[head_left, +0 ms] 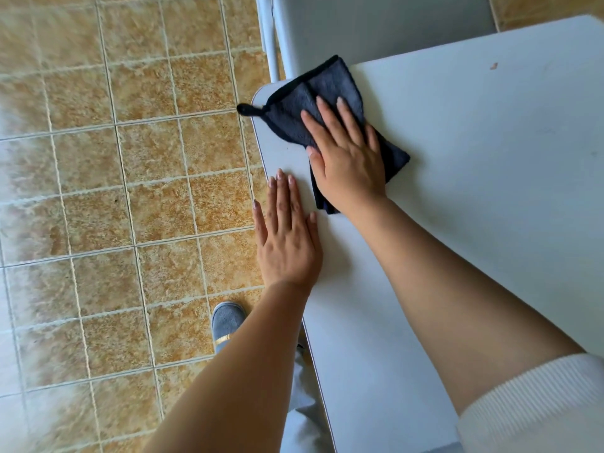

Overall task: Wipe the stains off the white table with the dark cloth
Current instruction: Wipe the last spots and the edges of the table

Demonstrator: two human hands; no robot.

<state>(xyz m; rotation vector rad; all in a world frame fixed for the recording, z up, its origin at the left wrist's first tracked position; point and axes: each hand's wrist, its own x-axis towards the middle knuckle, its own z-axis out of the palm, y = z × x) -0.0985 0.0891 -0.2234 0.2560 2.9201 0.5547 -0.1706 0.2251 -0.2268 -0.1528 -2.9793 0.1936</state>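
Since the one plain stain (494,66), a small brown mark, lies far off to the right of our right hand (348,158), that hand is the nearer and must carry the dark cloth (330,93) there. Cloth: one, folded, at the white table (490,158)'s far left corner, long axis slanting from far-left to near-right, hanging loop past the edge. Right hand: open, flat, pressing on the cloth. Left hand (287,237): open, flat on the table edge, holding nothing. Faint smudges elsewhere: count uncertain. Grey slipper (227,322): one, on the floor.
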